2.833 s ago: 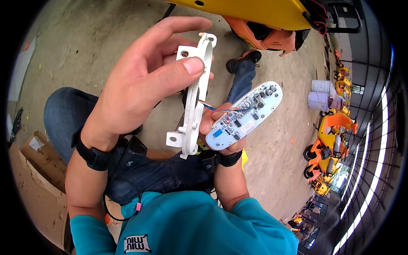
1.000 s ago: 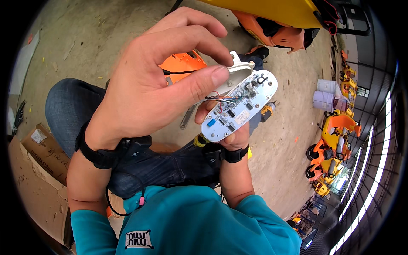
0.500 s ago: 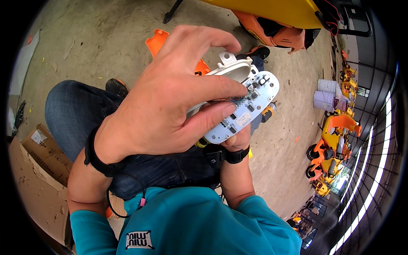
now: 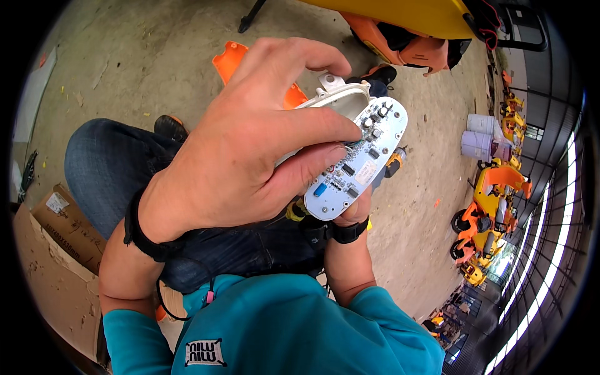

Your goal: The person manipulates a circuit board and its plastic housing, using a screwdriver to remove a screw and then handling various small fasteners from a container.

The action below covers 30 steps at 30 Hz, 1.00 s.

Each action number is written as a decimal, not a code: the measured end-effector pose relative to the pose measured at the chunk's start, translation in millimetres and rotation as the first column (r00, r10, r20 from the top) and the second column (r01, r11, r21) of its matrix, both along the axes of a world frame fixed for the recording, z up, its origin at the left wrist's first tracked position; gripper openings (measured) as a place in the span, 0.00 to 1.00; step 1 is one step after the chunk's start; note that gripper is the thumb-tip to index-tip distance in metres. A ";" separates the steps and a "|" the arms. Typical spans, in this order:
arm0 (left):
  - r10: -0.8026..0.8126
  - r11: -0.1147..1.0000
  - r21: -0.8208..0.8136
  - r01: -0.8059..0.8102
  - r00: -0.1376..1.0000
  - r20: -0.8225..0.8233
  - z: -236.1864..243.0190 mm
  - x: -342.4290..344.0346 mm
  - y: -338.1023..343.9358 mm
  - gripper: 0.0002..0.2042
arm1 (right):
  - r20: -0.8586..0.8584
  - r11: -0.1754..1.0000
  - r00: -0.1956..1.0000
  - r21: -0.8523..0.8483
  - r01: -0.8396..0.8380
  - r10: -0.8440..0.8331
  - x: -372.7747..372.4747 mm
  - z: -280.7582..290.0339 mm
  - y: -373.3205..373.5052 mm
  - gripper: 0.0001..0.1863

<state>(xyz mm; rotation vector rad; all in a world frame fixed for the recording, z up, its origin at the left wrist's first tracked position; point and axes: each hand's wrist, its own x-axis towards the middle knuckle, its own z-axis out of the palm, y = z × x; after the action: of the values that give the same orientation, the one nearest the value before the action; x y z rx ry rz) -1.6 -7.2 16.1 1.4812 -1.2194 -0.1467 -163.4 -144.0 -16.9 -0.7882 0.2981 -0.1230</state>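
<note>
A pale, elongated circuit board (image 4: 362, 165) with rounded ends, dark chips, capacitors and a blue component lies tilted toward me. My left hand (image 4: 244, 137) reaches over it, thumb and index finger pinched at the board's left edge. Its other fingers curl above a hollow white plastic housing (image 4: 350, 94) with a mounting tab, partly behind this hand. Beneath the board's lower end is my right hand (image 4: 356, 209), gripping it from below; most of its fingers are hidden. An orange plastic cover (image 4: 230, 60) lies on the floor beyond my left hand.
An opened cardboard box (image 4: 62, 250) stands at my left. A yellow-and-orange vehicle (image 4: 406, 37) is ahead. White and lilac buckets (image 4: 476, 145) and several orange-yellow vehicles (image 4: 490, 212) stand along the right. A yellow-and-black tool (image 4: 395, 162) is beside my leg.
The circuit board has tilted, its lower end moving down and exposing more of its face, including the blue component. My left hand and the housing have shifted slightly left.
</note>
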 end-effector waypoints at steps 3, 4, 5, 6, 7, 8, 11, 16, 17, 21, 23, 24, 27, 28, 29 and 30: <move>0.013 1.000 0.016 -0.013 1.000 -0.005 2.2 0.3 1.7 0.15 | 0.002 0.999 1.000 0.035 -0.013 0.013 -0.2 0.6 0.5 0.51; 0.013 1.000 0.014 -0.013 1.000 -0.001 2.0 0.5 1.6 0.15 | 0.000 0.999 1.000 0.039 -0.015 0.015 0.1 0.6 0.2 0.51; 0.013 1.000 0.012 -0.014 1.000 0.004 1.8 0.8 1.5 0.15 | 0.002 0.999 1.000 0.045 -0.014 0.014 0.1 0.8 0.5 0.51; 0.014 1.000 0.010 -0.014 1.000 0.008 1.5 1.1 1.2 0.15 | 0.005 0.999 1.000 0.042 -0.013 0.012 -0.3 0.9 0.4 0.51; 0.016 1.000 0.004 -0.016 1.000 0.007 1.0 1.1 1.0 0.15 | 0.005 0.999 1.000 0.050 -0.011 0.011 0.6 1.6 1.2 0.52; 0.018 1.000 -0.001 -0.018 1.000 0.007 0.4 1.1 0.6 0.15 | 0.007 0.999 1.000 0.048 -0.013 0.013 0.2 1.0 1.1 0.52; 0.022 1.000 -0.018 -0.022 1.000 0.004 -0.5 1.3 0.1 0.15 | 0.012 1.000 1.000 0.011 -0.008 0.008 -1.7 -1.2 1.7 0.52; 0.024 0.999 -0.029 -0.025 1.000 -0.006 0.1 1.2 0.3 0.15 | 0.010 0.995 0.999 -0.093 -0.032 0.033 -7.0 -8.7 -1.4 0.52; 0.023 0.999 -0.030 -0.024 1.000 -0.009 -0.2 0.9 0.2 0.15 | 0.018 0.996 0.999 -0.082 -0.031 0.033 -6.7 -8.9 -0.9 0.53; 0.018 0.999 -0.037 -0.018 1.000 -0.013 -1.7 0.4 -0.3 0.15 | 0.060 1.000 0.998 0.002 -0.027 0.027 -5.4 -8.3 1.3 0.52; 0.014 0.999 -0.042 -0.015 1.000 -0.017 -1.1 0.5 -0.1 0.15 | 0.056 1.000 0.998 -0.018 -0.023 0.024 -6.7 -9.3 0.9 0.52; 0.012 0.999 -0.044 -0.013 1.000 -0.019 -0.8 0.6 0.0 0.15 | 0.053 0.999 0.998 -0.029 -0.019 0.020 -7.8 -10.1 0.9 0.52; 0.009 0.999 -0.047 -0.010 1.000 -0.018 -0.9 1.1 0.1 0.16 | 0.052 0.999 0.998 -0.032 -0.024 0.025 -7.7 -11.3 0.2 0.52; 0.008 0.999 -0.048 -0.009 1.000 -0.019 -1.0 1.1 0.0 0.16 | 0.052 0.999 0.998 -0.031 -0.023 0.024 -7.5 -11.2 0.2 0.52; 0.007 0.999 -0.049 -0.008 1.000 -0.021 -1.2 1.0 -0.1 0.16 | 0.050 0.999 0.998 -0.029 -0.026 0.028 -6.9 -11.2 -0.1 0.52; 0.005 0.999 -0.050 -0.006 1.000 -0.022 -1.2 0.8 -0.3 0.16 | 0.051 0.999 0.998 -0.026 -0.027 0.028 -6.6 -11.2 0.0 0.52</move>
<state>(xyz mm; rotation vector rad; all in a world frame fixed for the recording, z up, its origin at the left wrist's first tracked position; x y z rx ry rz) -0.8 -7.5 14.9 1.4357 -1.1926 -0.1271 -170.0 -143.9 -28.0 -0.8122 0.2370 -0.1210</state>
